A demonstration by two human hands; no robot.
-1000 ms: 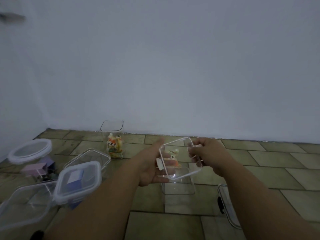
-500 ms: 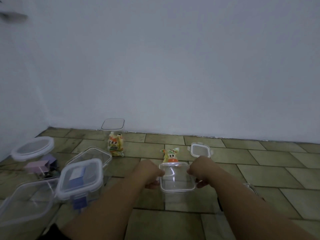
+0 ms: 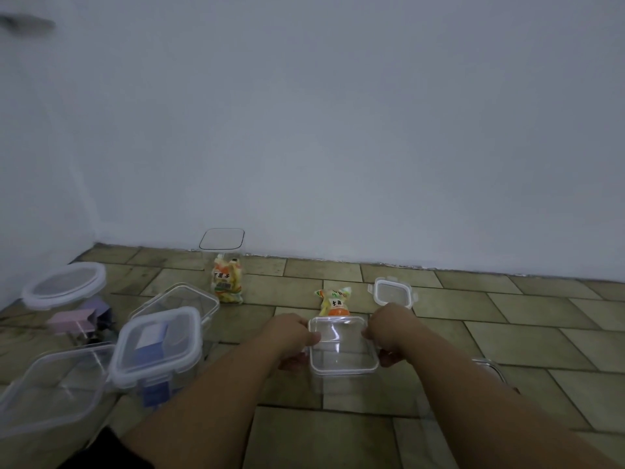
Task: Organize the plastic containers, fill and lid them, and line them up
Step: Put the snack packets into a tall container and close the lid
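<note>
Behind both hands (image 3: 341,336) clamping clear container (image 3: 343,346), orange snack packet (image 3: 334,302), print unreadable.

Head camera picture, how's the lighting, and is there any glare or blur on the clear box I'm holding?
Head view: dim, flat, bluish light with weak shadows; a white glare streak crosses the clear container held between the left hand and right hand; the frame is slightly soft overall; wide-angle bending shows along the floor's far edge.

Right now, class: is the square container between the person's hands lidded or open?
Open and empty. The square container shows a bare rim and the floor through it; a small lid lies apart behind it.
</note>
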